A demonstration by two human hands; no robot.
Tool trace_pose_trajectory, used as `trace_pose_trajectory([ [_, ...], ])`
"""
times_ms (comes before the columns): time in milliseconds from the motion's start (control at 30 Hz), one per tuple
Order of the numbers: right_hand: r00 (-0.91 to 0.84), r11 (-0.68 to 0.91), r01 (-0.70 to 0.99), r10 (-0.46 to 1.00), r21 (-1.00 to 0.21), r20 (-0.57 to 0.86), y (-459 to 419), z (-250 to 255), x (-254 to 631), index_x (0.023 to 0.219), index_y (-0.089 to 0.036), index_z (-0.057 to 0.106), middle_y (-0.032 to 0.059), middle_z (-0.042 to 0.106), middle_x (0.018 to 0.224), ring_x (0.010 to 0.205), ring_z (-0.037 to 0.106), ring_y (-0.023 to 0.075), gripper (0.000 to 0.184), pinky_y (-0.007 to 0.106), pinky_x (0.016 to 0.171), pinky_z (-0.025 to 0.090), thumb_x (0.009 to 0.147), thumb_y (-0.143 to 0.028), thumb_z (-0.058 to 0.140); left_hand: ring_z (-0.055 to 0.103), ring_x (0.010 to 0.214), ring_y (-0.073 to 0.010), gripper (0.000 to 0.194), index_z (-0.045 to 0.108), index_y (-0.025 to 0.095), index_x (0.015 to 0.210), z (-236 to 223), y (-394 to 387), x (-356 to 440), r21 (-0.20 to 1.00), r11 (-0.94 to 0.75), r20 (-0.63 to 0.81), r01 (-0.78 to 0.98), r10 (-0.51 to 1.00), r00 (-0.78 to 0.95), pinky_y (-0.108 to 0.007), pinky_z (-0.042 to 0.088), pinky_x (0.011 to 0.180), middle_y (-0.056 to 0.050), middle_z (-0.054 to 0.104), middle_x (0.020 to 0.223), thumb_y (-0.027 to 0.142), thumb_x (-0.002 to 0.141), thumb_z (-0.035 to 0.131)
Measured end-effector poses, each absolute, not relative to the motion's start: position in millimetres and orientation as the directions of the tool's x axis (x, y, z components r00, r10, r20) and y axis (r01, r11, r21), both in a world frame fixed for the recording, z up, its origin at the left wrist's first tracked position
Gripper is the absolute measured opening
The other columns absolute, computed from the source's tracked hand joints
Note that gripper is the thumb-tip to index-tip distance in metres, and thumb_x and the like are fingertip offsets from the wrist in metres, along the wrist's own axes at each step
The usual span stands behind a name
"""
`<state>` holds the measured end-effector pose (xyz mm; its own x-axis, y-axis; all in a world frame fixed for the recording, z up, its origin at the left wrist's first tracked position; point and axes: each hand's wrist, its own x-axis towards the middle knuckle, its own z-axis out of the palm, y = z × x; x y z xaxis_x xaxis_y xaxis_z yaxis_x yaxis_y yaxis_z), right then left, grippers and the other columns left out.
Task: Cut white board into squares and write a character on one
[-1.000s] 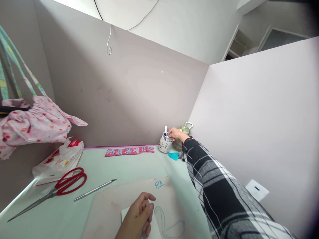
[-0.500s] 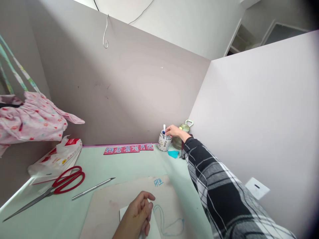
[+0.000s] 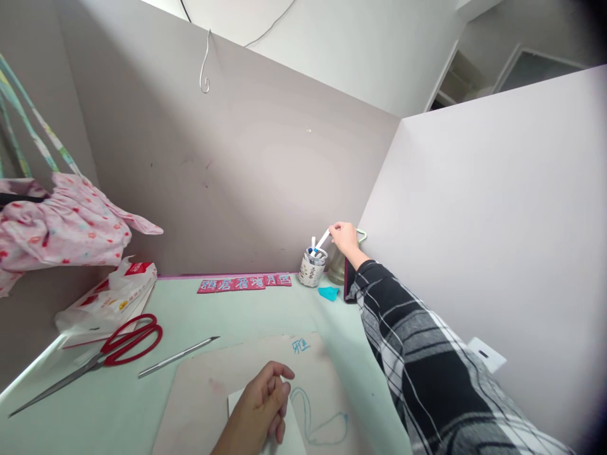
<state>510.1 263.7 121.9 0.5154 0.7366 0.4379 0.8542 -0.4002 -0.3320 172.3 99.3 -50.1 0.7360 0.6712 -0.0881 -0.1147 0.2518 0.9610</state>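
My right hand [image 3: 342,237], in a black-and-white plaid sleeve, reaches to the far corner and pinches the top of a white pen [image 3: 321,241]. The pen's lower end is still inside the small printed pen cup [image 3: 312,268], tilted to the right. A second white pen stands in the cup. My left hand [image 3: 258,411] rests near the front edge with fingers curled loosely on a white paper [image 3: 289,436], which lies on a beige board [image 3: 213,392] bearing blue drawn lines.
Red-handled scissors [image 3: 126,341] and a metal craft knife [image 3: 177,357] lie at left on the pale green tabletop [image 3: 237,316]. A red strip of cut characters [image 3: 244,282], a teal paper scrap [image 3: 329,292], a green-lidded jar [image 3: 339,268], a plastic bag [image 3: 109,297] and pink cloth [image 3: 61,221] are around.
My right hand has risen from the cup's rim, drawing a white pen partly up out of the cup. My left hand has stayed on the paper.
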Motion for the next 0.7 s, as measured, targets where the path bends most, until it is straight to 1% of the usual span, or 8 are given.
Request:
trace_pose_trajectory([
  [67, 0.518, -0.4, 0.852, 0.738, -0.339, 0.432, 262, 123, 513, 0.118, -0.016, 0.062, 0.0077, 0.065, 0.116, 0.096, 0.066, 0.0203, 0.029, 0.04, 0.082, 0.057, 0.097, -0.036, 0.06, 0.026, 0.041, -0.0041, 0.071, 0.054, 0.017, 0.099, -50, 99, 172, 0.962, 0.248, -0.087, -0.111, 0.669, 0.738, -0.021, 0.036, 0.045, 0.011, 0.039, 0.059, 0.082, 0.071, 0.058],
  [233, 0.499, -0.377, 0.857, 0.778, -0.35, 0.382, 262, 119, 514, 0.122, -0.018, 0.06, 0.0087, 0.062, 0.122, 0.101, 0.064, 0.0218, 0.03, 0.042, 0.085, 0.056, 0.097, -0.035, 0.06, 0.027, 0.042, -0.0042, 0.071, 0.054, 0.017, 0.099, -46, 99, 171, 0.964, 0.241, -0.082, -0.112, 0.673, 0.735, -0.021, 0.036, 0.045, 0.011, 0.039, 0.059, 0.082, 0.071, 0.057],
  [367, 0.437, -0.335, 0.875, 0.859, -0.35, 0.267, 266, 107, 506, 0.119, -0.017, 0.062, 0.0078, 0.064, 0.119, 0.098, 0.065, 0.0211, 0.028, 0.04, 0.083, 0.056, 0.097, -0.035, 0.06, 0.027, 0.043, -0.0044, 0.07, 0.055, 0.017, 0.097, -44, 99, 171, 0.961, 0.25, -0.09, -0.114, 0.678, 0.729, -0.021, 0.036, 0.046, 0.011, 0.039, 0.059, 0.081, 0.071, 0.058],
  [433, 0.393, -0.307, 0.884, 0.897, -0.353, 0.204, 266, 97, 499, 0.117, -0.017, 0.063, 0.0071, 0.064, 0.117, 0.097, 0.065, 0.0212, 0.027, 0.039, 0.082, 0.057, 0.097, -0.035, 0.061, 0.028, 0.042, -0.0044, 0.066, 0.055, 0.017, 0.097, -46, 98, 171, 0.964, 0.241, -0.083, -0.116, 0.681, 0.727, -0.021, 0.036, 0.045, 0.011, 0.039, 0.059, 0.079, 0.073, 0.059],
  [500, 0.358, -0.278, 0.889, 0.918, -0.364, 0.172, 266, 87, 491, 0.117, -0.017, 0.063, 0.0069, 0.064, 0.117, 0.097, 0.065, 0.0214, 0.027, 0.04, 0.082, 0.057, 0.096, -0.034, 0.062, 0.029, 0.042, -0.0043, 0.061, 0.055, 0.017, 0.098, -49, 98, 171, 0.964, 0.234, -0.069, -0.126, 0.678, 0.732, -0.021, 0.036, 0.045, 0.011, 0.04, 0.059, 0.074, 0.077, 0.059],
  [600, 0.345, -0.241, 0.88, 0.916, -0.409, 0.203, 263, 80, 483, 0.116, -0.017, 0.063, 0.007, 0.065, 0.116, 0.096, 0.066, 0.0207, 0.026, 0.039, 0.082, 0.057, 0.096, -0.034, 0.062, 0.028, 0.042, -0.0042, 0.052, 0.055, 0.017, 0.098, -52, 98, 171, 0.957, 0.244, -0.05, -0.16, 0.677, 0.734, -0.021, 0.037, 0.045, 0.01, 0.041, 0.06, 0.066, 0.081, 0.06],
  [700, 0.395, -0.206, 0.852, 0.857, -0.482, 0.33, 259, 88, 482, 0.114, -0.016, 0.064, 0.0064, 0.065, 0.113, 0.093, 0.066, 0.0199, 0.026, 0.038, 0.08, 0.057, 0.097, -0.035, 0.061, 0.028, 0.043, -0.0047, 0.047, 0.056, 0.017, 0.096, -50, 99, 171, 0.955, 0.235, -0.032, -0.179, 0.686, 0.727, -0.021, 0.038, 0.046, 0.01, 0.042, 0.061, 0.062, 0.082, 0.061],
])
